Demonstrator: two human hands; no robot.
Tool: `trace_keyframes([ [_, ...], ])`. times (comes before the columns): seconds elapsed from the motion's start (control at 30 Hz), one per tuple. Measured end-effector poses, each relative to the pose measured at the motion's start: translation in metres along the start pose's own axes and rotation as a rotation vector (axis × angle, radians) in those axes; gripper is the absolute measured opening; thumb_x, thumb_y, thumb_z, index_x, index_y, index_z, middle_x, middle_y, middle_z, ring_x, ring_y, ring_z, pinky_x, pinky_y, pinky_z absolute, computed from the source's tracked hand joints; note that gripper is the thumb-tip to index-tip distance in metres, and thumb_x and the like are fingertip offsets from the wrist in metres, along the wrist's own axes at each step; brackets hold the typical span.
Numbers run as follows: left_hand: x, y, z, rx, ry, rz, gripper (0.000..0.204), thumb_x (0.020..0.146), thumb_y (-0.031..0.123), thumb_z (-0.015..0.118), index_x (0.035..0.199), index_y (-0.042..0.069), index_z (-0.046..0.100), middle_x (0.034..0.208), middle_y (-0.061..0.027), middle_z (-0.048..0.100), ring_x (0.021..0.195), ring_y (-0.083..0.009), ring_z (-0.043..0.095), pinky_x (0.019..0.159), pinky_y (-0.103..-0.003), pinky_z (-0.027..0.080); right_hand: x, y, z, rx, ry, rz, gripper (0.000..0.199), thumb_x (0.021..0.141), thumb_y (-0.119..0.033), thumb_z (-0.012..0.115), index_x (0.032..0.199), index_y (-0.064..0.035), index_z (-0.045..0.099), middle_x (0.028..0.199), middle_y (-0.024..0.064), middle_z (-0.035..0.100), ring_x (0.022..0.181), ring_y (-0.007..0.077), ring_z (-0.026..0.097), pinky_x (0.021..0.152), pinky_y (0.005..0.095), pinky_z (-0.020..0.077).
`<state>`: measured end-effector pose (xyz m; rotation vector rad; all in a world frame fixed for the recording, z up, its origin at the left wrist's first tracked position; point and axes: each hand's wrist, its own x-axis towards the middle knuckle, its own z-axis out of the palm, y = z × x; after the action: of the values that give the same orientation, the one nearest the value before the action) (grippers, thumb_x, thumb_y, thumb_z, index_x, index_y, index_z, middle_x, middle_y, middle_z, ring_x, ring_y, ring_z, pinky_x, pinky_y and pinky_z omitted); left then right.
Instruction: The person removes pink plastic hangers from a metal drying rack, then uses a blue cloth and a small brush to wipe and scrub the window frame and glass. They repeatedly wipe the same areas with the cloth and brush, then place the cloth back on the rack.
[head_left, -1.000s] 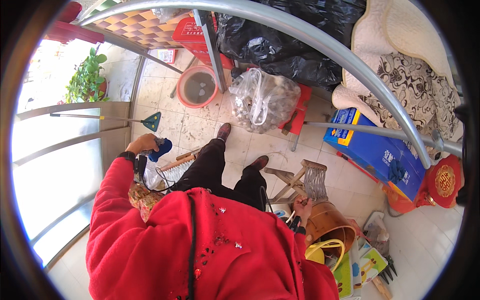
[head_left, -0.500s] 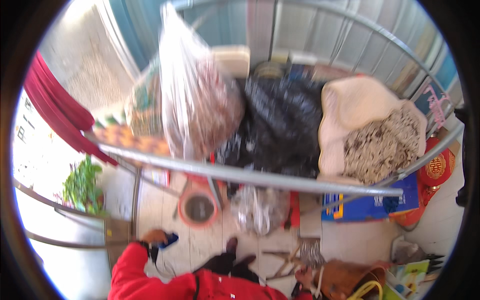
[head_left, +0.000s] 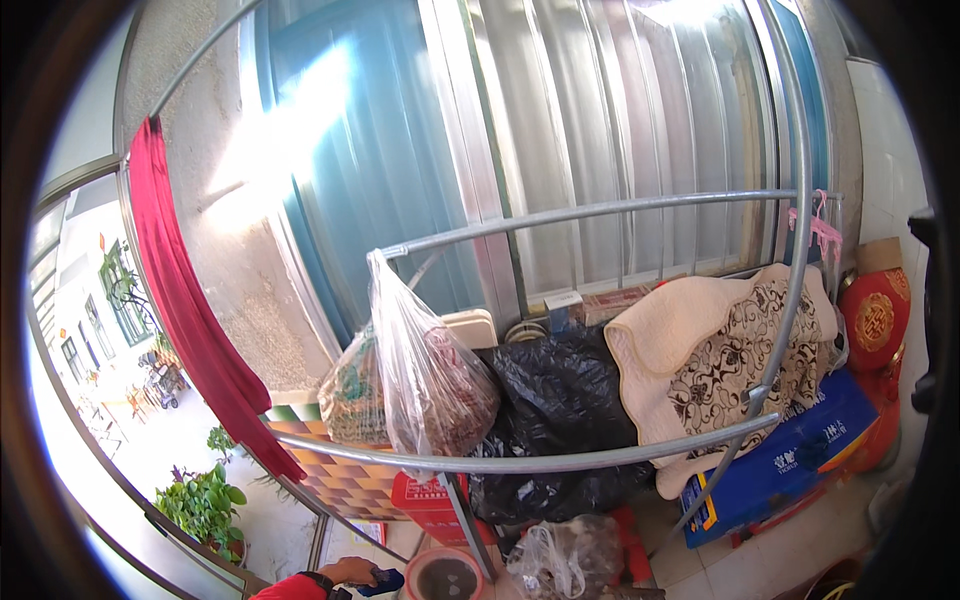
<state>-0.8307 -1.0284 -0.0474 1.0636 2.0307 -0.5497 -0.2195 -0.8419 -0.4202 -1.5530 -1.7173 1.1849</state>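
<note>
Item, my left hand (head_left: 352,572): at the lower frame edge, fingers curled around a small blue object (head_left: 383,581); right hand out of frame. Nearby: round terracotta pot (head_left: 445,576) just beside it; clear plastic bag (head_left: 425,375) hanging from the grey metal rail (head_left: 560,462); black rubbish bag (head_left: 560,400) behind.

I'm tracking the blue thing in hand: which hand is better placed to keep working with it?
Left, as far as this view shows. The left hand sits at the bottom edge, red sleeve behind it, holding the blue object beside the round pot. The right hand is out of view.
</note>
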Motion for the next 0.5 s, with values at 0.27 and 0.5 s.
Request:
trace_keyframes([
  [0.27, 0.05, -0.048, -0.044, 0.0, 0.383, 0.447, 0.043, 0.078, 0.041, 0.06, 0.116, 0.021, 0.064, 0.089, -0.0051, 0.071, 0.076, -0.0274, 0.067, 0.068, -0.039, 0.052, 0.007, -0.05, 0.063, 0.105, -0.073, 0.131, 0.042, 0.075, -0.018, 0.066, 0.108, -0.0015, 0.046, 0.066, 0.0058, 0.053, 0.057, 0.0209, 0.053, 0.053, 0.0368, 0.0452],
  [0.5, 0.11, -0.113, -0.08, 0.129, 0.486, 0.191, 0.043, 0.079, 0.044, 0.059, 0.113, 0.019, 0.064, 0.092, -0.0085, 0.07, 0.075, -0.0334, 0.066, 0.07, -0.042, 0.052, 0.002, -0.098, 0.131, 0.258, -0.093, 0.159, 0.032, 0.076, -0.02, 0.064, 0.099, -0.0048, 0.048, 0.064, 0.005, 0.052, 0.054, 0.0198, 0.053, 0.048, 0.0358, 0.0443],
])
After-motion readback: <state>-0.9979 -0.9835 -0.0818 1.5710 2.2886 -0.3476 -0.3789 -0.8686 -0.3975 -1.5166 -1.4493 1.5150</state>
